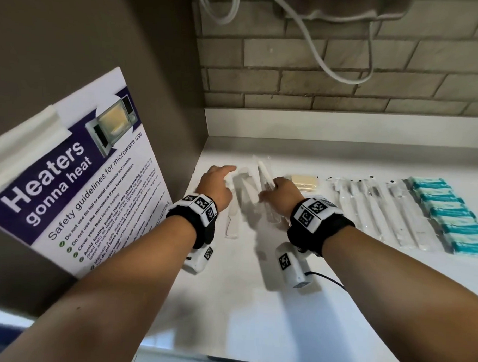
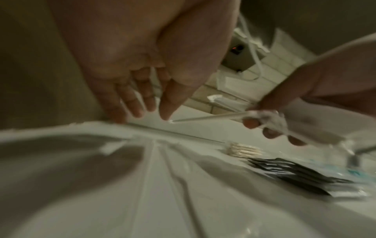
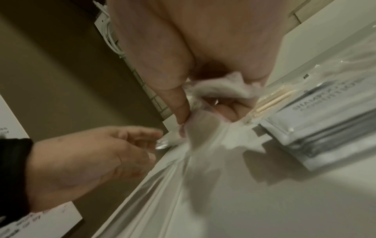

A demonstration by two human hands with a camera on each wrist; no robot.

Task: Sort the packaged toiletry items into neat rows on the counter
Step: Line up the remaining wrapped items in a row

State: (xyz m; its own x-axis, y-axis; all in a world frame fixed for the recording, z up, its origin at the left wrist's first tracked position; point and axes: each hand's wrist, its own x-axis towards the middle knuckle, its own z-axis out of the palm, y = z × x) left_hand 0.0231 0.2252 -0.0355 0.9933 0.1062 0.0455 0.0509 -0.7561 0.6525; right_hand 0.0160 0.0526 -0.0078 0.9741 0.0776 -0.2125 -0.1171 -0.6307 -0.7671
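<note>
My right hand (image 1: pixel 279 191) grips a white comb in a clear wrapper (image 1: pixel 263 172), lifted off the white counter (image 1: pixel 255 303) with its far end pointing away. The wrapper (image 3: pixel 219 89) crumples between thumb and curled fingers. The left wrist view shows the same comb (image 2: pixel 205 118) sticking out of my right hand (image 2: pixel 272 127). My left hand (image 1: pixel 221 177) reaches out beside it, fingers (image 2: pixel 142 104) straight, fingertips at the far end of the wrapped combs (image 1: pixel 232 224) lying on the counter. It holds nothing.
To the right lie a packet of cotton swabs (image 1: pixel 305 181), a row of wrapped toothbrushes (image 1: pixel 367 209) and a row of teal packets (image 1: pixel 448 215). Grey sachets (image 3: pixel 325 116) sit beside the swabs. A cabinet side with a poster (image 1: pixel 78 180) bounds the left; a tiled wall (image 1: pixel 344 76) stands behind.
</note>
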